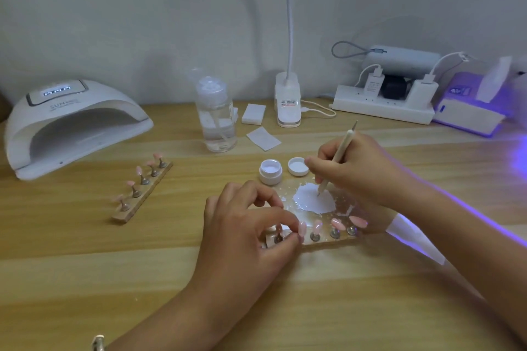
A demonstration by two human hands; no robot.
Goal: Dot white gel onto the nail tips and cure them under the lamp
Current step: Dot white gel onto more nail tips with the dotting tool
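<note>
My right hand (362, 168) grips a white dotting pen (338, 157), and its tip touches a patch of white gel (312, 201) spread on a clear palette (346, 209). My left hand (245, 225) pinches a pink nail tip (301, 229) on the near wooden holder strip (328, 241), which carries several pink tips on metal stands. The open gel jar (270, 171) and its lid (298, 166) sit just behind the palette. A second holder strip (142, 194) with several pink tips lies to the left. The white curing lamp (74, 125) stands at the far left.
A clear pump bottle (216, 114), white wipes (253, 114) and a clip lamp (288, 105) stand at the back centre. A power strip (382, 107) with plugs and a small device glowing purple (470, 111) sit at the back right.
</note>
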